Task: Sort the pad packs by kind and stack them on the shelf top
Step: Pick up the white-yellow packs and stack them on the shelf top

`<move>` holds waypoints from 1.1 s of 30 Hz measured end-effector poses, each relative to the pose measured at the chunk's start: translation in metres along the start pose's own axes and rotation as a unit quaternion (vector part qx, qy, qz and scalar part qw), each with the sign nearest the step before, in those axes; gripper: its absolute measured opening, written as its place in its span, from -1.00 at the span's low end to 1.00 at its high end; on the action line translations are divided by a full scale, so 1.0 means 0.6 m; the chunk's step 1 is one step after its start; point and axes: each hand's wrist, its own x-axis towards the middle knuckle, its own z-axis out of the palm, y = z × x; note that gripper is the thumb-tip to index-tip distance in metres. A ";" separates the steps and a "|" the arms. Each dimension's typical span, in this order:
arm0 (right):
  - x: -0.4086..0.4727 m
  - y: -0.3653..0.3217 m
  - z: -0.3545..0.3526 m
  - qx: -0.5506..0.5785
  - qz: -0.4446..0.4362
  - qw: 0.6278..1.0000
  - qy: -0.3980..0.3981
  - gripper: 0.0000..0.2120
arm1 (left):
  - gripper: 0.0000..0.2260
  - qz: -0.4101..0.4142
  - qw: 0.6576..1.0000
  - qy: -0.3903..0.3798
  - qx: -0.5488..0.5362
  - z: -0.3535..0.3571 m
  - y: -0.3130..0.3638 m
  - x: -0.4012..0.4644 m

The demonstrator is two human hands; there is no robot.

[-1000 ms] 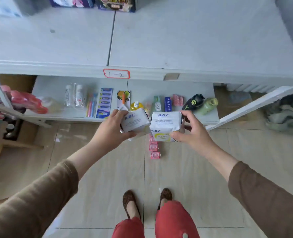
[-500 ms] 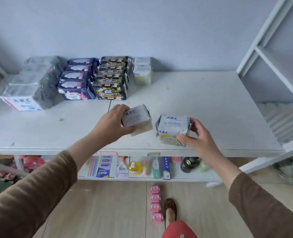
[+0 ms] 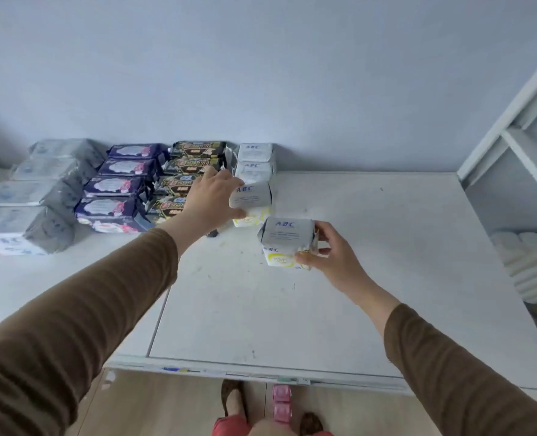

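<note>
My left hand [image 3: 212, 199] grips a white ABC pad pack [image 3: 252, 198] and holds it at the front of a row of two matching white ABC packs [image 3: 255, 160] by the back wall. My right hand [image 3: 330, 253] holds a second white ABC pack [image 3: 287, 242] just above the white shelf top [image 3: 371, 262], a little right of and nearer than the first. To the left stand rows of black-and-gold packs [image 3: 185, 171], purple packs [image 3: 116, 190] and grey packs [image 3: 31, 196].
A white shelf frame [image 3: 518, 127] rises at the right, with a ribbed white bundle [image 3: 531, 269] beside the shelf top. Below the front edge lie small pink packs [image 3: 281, 401] on the wooden floor, next to my shoes.
The view rose from the lower shelf to the shelf top. My left hand carried its pack back to the white ABC row; my right hand moved its pack forward over the shelf top.
</note>
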 end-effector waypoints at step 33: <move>0.096 0.021 0.120 -0.156 0.004 0.987 0.034 -0.19 | -0.63 -0.064 0.994 0.039 -0.074 -0.020 -0.009 -0.156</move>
